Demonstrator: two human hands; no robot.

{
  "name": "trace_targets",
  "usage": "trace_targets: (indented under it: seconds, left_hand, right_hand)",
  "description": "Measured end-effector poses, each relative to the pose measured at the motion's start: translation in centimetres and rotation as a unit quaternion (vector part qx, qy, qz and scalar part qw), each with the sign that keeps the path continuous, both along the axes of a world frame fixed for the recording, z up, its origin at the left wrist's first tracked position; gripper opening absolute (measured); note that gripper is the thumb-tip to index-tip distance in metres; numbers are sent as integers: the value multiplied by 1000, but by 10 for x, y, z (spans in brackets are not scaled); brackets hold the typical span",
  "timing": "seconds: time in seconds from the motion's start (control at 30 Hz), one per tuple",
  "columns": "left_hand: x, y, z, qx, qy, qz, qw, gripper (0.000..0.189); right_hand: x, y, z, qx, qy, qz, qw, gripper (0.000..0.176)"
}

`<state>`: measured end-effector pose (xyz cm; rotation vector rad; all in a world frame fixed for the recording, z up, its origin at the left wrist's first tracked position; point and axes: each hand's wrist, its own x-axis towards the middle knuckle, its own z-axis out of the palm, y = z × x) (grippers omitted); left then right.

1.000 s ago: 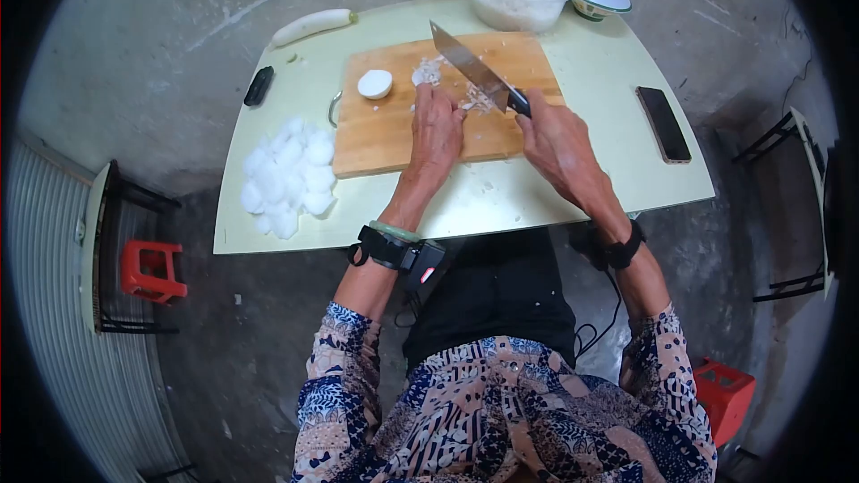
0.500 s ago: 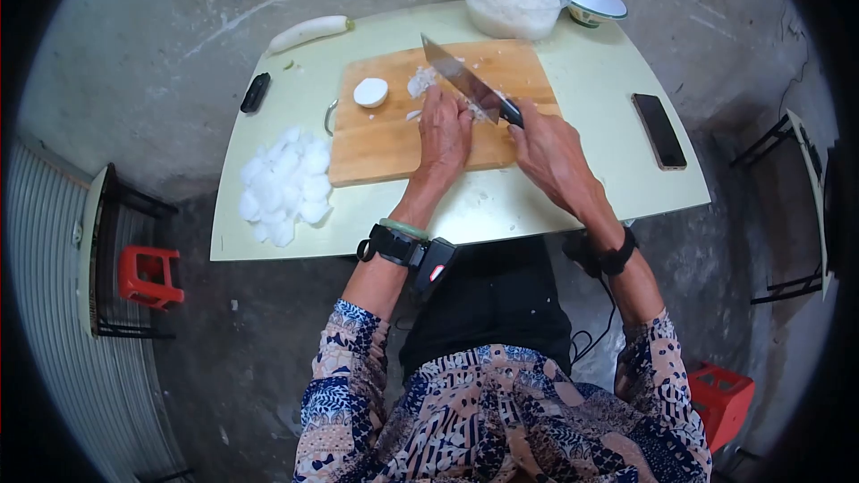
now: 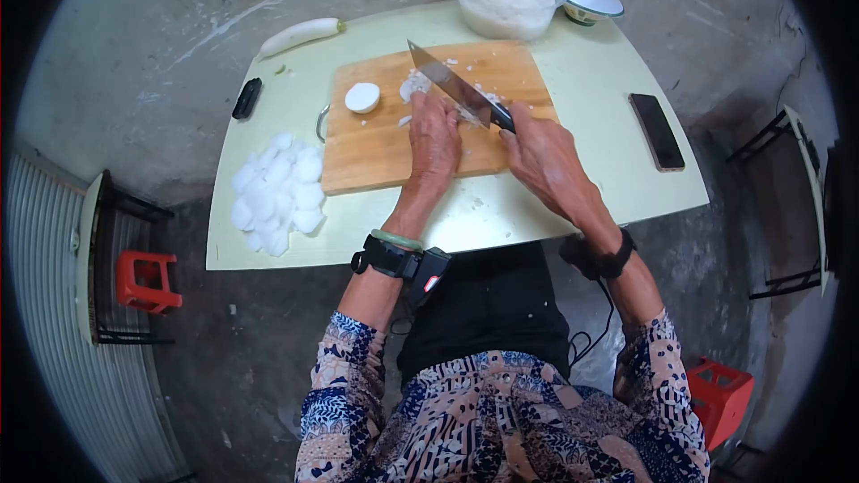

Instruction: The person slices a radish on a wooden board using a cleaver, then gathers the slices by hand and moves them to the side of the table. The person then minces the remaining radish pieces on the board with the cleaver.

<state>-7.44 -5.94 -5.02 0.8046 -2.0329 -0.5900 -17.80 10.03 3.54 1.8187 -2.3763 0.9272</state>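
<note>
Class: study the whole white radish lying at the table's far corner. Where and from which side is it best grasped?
Probably take the radish round its middle, from above, grip across its narrow width: it lies flat, long and slim, with nothing touching it.

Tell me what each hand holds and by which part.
The right hand grips the cleaver by its dark handle. The left hand rests on white vegetable pieces on the cutting board; whether it grips one cannot be told.

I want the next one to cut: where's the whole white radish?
Head view: the whole white radish lies at the far left corner of the table, beyond the cutting board.
</note>
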Motion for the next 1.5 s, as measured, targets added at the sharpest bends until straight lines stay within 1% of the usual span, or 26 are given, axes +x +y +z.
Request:
trace_targets:
  seconds: [0.07,0.13,0.17,0.23,0.27,0.33,0.37,0.43,0.47,0.57,0.67,0.7,0.77,0.83,0.87,0.9,0.93,1.03,1.1,1.17,1.23,1.27,1.33,1.37,1.43,1.5]
  left_hand:
    - [3,2,-1,-16,19,-12,1000,15]
    - [5,-1,3,0,57,-13,998,20]
    - [12,-3,4,-1,58,-11,998,20]
    - [34,7,19,-115,-39,-46,992,31]
    - [42,16,20,-113,-41,-50,991,31]
    - [52,23,23,-59,-96,-73,991,39]
    - [50,20,24,-61,-95,-71,991,39]
    - [42,15,17,-42,-84,-90,992,39]
    - [34,14,15,-41,-83,-87,992,39]
    - [8,6,4,-30,-62,-65,995,38]
    - [-3,0,-1,-56,-69,-88,992,33]
    - [-3,1,1,-47,-52,-84,994,36]
    - [-2,2,5,-39,-35,-82,995,40]
    - [7,6,18,-70,-115,-67,989,54]
    - [9,5,20,-71,-115,-68,988,54]
    - [9,2,20,-93,-129,-83,984,61]
    - [8,0,19,-114,-143,-98,978,69]
    - [-5,-5,17,-134,-129,-102,977,72]
    - [-9,-8,16,-121,-126,-115,978,69]
    - [-8,-6,15,-109,-123,-132,978,65]
    - [-2,-6,13,-92,-98,-119,984,54]
    - [1,-6,12,-92,-101,-117,984,54]
    - [6,-3,13,-78,-75,-101,989,46]
    - [8,-4,13,-77,-77,-100,989,46]
    - [6,-9,8,-117,-55,-101,986,42]
    - [6,-10,4,-91,-47,-97,990,38]
  right_hand:
    - [0,5,-3,0,-1,0,1000,19]
    - [-1,7,8,4,-9,-6,1000,17]
    - [-2,7,10,3,-9,-4,1000,17]
    - [-3,11,12,-5,-33,-29,999,16]
    - [-5,12,6,-3,-36,-33,999,16]
    - [-13,9,-2,-17,-7,-14,1000,16]
    - [-17,8,-3,-19,-7,-12,1000,16]
    - [-16,12,4,-4,-18,-42,999,16]
    - [-14,14,14,9,-40,-52,998,17]
    - [-25,5,-7,27,-7,-48,998,18]
    - [-26,11,10,22,-14,-62,998,19]
    - [-28,12,12,23,-12,-61,998,19]
    - [-38,16,13,11,18,-101,995,20]
    - [-52,20,5,14,27,-108,994,19]
    - [-58,20,-4,17,51,-110,992,19]
    - [-60,19,-6,20,76,-111,991,18]
    - [-59,19,-9,20,78,-110,991,18]
    - [-41,19,-9,28,65,-102,992,17]
    - [-20,18,-6,30,20,-75,997,16]
    - [-15,18,-5,17,19,-57,998,16]
    - [-13,17,0,17,1,-55,998,16]
    - [-13,15,-1,17,-1,-52,998,16]
    - [-14,12,-1,-12,-1,-48,999,17]
    - [-15,10,-3,-12,-2,-47,999,17]
    - [-16,7,-3,3,17,-29,999,17]
    - [-12,7,4,-4,0,-34,999,18]
